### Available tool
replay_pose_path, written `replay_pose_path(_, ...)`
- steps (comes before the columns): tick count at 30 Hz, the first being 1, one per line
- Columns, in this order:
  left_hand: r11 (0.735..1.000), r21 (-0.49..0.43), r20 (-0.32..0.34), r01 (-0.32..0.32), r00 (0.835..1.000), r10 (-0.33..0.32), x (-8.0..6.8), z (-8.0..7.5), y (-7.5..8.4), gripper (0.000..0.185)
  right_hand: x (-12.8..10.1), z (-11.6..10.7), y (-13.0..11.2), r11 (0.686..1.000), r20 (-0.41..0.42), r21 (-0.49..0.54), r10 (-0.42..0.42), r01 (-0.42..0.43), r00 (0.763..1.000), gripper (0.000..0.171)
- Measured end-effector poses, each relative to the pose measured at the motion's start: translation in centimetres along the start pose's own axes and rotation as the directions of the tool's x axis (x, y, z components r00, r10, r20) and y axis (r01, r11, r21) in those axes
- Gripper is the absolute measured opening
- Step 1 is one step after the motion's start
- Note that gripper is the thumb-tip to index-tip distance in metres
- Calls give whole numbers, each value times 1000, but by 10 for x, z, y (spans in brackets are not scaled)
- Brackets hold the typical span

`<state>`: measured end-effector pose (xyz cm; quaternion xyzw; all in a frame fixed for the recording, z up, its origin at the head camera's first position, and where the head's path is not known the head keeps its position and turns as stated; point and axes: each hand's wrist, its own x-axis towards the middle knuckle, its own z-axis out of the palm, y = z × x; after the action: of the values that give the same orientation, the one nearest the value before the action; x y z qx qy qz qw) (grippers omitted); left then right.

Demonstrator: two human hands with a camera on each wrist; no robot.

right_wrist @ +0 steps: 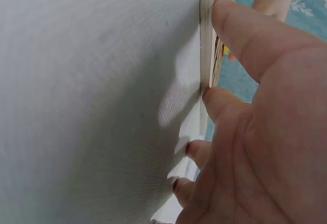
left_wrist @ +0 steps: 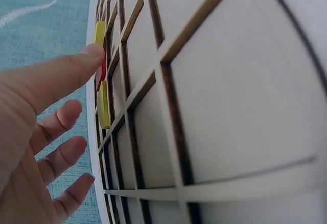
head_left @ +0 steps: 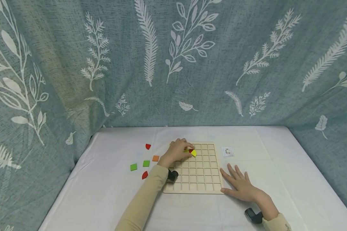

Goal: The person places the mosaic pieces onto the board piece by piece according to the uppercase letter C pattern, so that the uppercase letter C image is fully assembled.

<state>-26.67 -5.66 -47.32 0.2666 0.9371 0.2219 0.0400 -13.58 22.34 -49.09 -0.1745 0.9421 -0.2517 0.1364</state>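
A pale wooden grid board [head_left: 200,172] lies on the white cloth. Over its upper left part, my left hand [head_left: 177,152] pinches a small red piece [head_left: 191,150] between thumb and forefinger. One yellow piece [head_left: 194,153] with a rounded edge touches the red one; in the left wrist view a second yellow piece [left_wrist: 100,33] shows on the red piece's other side. There the thumb hides part of the red piece, and the other fingers are apart from the board. My right hand [head_left: 240,186] lies with fingers spread, its thumb and forefinger touching the board's right edge.
Left of the board lie two red rounded pieces [head_left: 148,146], two green squares [head_left: 146,163] and an orange square [head_left: 155,158]. A small printed grid card [head_left: 227,151] sits beyond the right hand. Behind the table hangs a blue-green leaf-patterned curtain [head_left: 162,106].
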Motion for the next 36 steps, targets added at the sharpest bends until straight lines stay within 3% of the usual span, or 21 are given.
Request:
replay_pose_path(12, 1000, -25, -6, -5, 1000, 5, 3, 1, -1, 27, 0, 0, -1, 1000, -1, -3, -2, 2, 1000, 74)
replay_pose_path(22, 999, -45, -60, 8, 998, -10, 7, 4, 6, 24, 1, 0, 0, 1000, 8, 1, -1, 1, 1000, 74)
replay_pose_path(36, 998, 16, -85, 63, 995, -62, 14, 15, 10, 23, 1, -1, 0, 1000, 13, 4, 3, -3, 1000, 75)
